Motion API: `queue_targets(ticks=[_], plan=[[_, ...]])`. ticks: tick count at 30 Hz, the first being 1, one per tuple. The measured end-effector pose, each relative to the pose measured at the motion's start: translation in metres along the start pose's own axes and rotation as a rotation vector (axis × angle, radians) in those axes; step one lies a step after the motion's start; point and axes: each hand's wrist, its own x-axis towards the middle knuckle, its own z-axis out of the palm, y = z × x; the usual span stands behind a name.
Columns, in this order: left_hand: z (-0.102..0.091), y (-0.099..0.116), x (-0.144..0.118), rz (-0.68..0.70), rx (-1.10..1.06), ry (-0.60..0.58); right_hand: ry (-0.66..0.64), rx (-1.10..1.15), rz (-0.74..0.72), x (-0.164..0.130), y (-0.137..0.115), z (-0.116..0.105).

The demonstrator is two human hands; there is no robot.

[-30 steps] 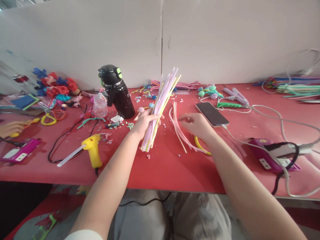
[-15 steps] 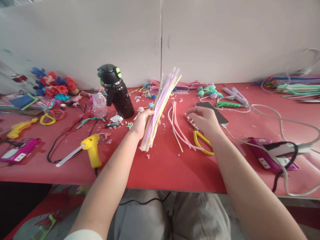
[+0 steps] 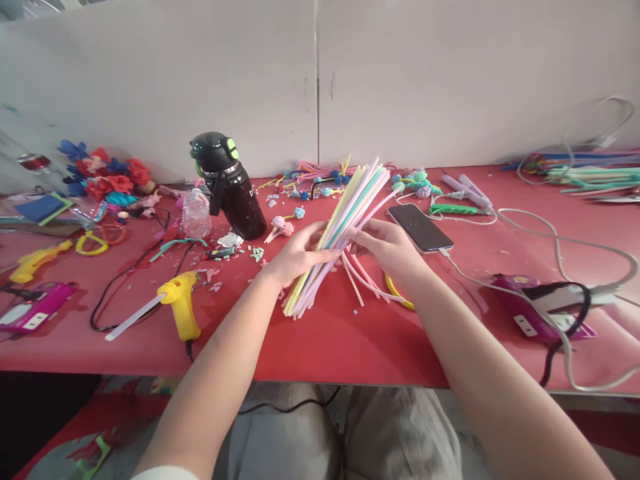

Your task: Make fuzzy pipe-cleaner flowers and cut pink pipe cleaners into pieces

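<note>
A bundle of pastel pipe cleaners (image 3: 345, 213), yellow, lilac and teal, leans to the right over the table. My left hand (image 3: 305, 252) is wrapped around its middle, thumb across the front. On the bundle's right side, my right hand (image 3: 383, 243) has thumb and fingers closed on a lilac stem; which other stems it grips is hidden. Loose pink and lilac pipe cleaners (image 3: 359, 275) lie under the right hand. Behind that hand's wrist, the yellow handles of pliers (image 3: 395, 291) show in part.
A black bottle (image 3: 237, 193) stands at the back left, and a yellow glue gun (image 3: 181, 303) lies in front of it. On the right are a phone (image 3: 421, 227), white cables and a purple power box (image 3: 535, 310). Pom-pom pieces (image 3: 283, 227) and scraps litter the middle.
My right hand has moved left from above the pliers to the bundle and closed on it. The bundle has tilted further right, its stems fanned out, with a teal one now showing.
</note>
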Motion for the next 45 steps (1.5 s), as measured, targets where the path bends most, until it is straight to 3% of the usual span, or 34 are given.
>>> queue_targets(ticks=[5,8,15,19,23,26,31,41,45], plan=[[-0.001,-0.003,0.001,-0.071,-0.072,-0.07,0.012,0.037,-0.03,0.002,0.007,0.004],[0.0,-0.003,0.003,-0.071,-0.084,-0.066,0.094,0.006,-0.022,0.001,0.004,0.006],[-0.019,-0.001,0.012,0.195,-0.057,0.356,0.239,-0.001,0.073,0.004,-0.004,-0.01],[-0.03,-0.001,0.013,0.198,-0.056,0.433,0.318,-0.17,0.086,0.01,0.005,-0.02],[-0.027,0.0,0.012,0.181,-0.065,0.42,0.158,-0.661,0.036,0.01,0.019,-0.015],[-0.024,0.002,0.011,0.164,-0.05,0.406,0.046,-0.875,0.086,0.007,0.026,-0.008],[-0.024,0.002,0.011,0.143,-0.033,0.393,0.01,-0.861,0.105,0.008,0.029,-0.006],[-0.021,0.004,0.009,0.125,-0.043,0.387,0.198,-0.591,0.049,0.013,0.027,-0.015],[-0.02,0.004,0.009,0.115,-0.033,0.384,0.164,-0.691,0.054,0.01,0.023,-0.012]])
